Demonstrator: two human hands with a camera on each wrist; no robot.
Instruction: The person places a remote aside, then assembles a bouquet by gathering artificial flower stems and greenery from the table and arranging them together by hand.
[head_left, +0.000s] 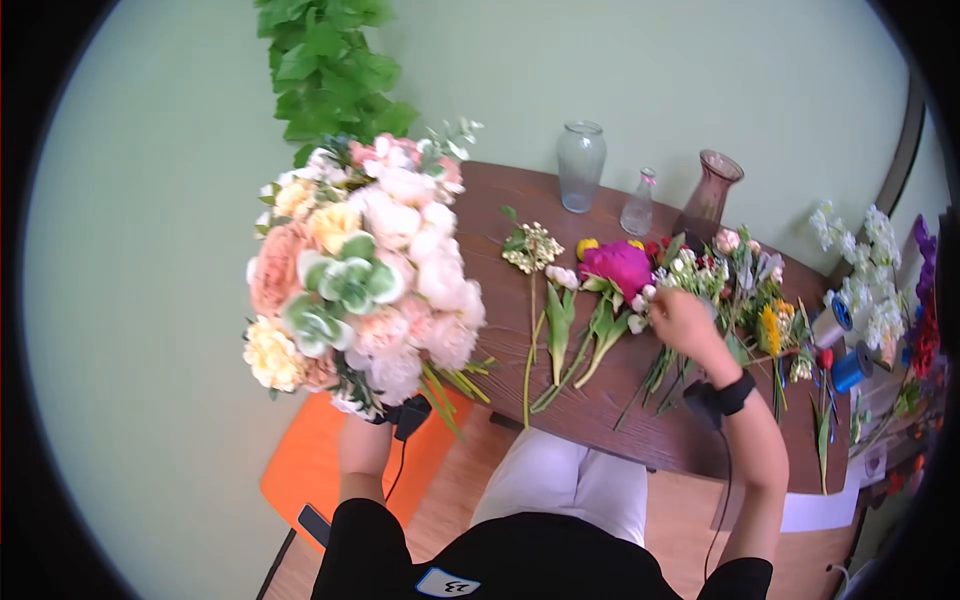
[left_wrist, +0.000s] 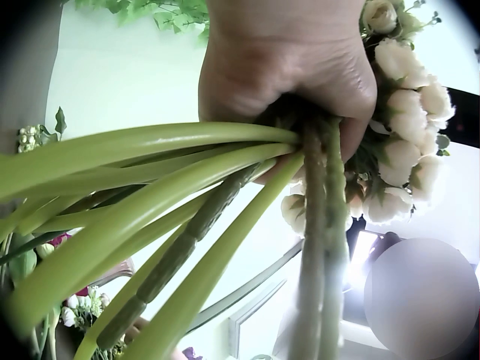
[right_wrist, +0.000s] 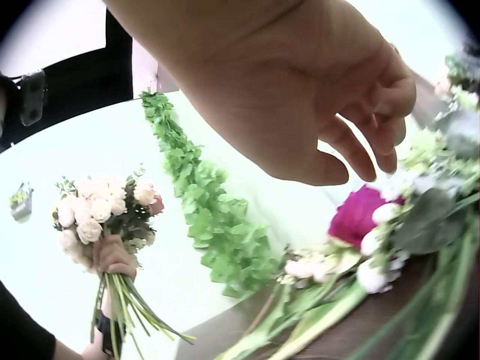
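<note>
A large bouquet (head_left: 405,245) of cream, peach and pink flowers with green-and-white succulent leaves is raised at the left, off the table. My left hand (left_wrist: 292,67) grips its bundled green stems (left_wrist: 142,217) just under the blooms; from the head view the blooms mostly hide that hand. My right hand (head_left: 685,322) hovers over the loose flowers on the table, and in the right wrist view its fingers bend loosely with nothing between them. Close by it lie small white blooms (right_wrist: 371,276) and a magenta peony (head_left: 615,268).
On the dark wooden table (head_left: 490,225), a clear glass vase (head_left: 580,170), a small bottle (head_left: 637,205) and a pinkish vase (head_left: 708,195) stand at the back. A white tulip (head_left: 560,330) and ribbon spools (head_left: 850,368) lie there. An orange seat (head_left: 310,450) is below left.
</note>
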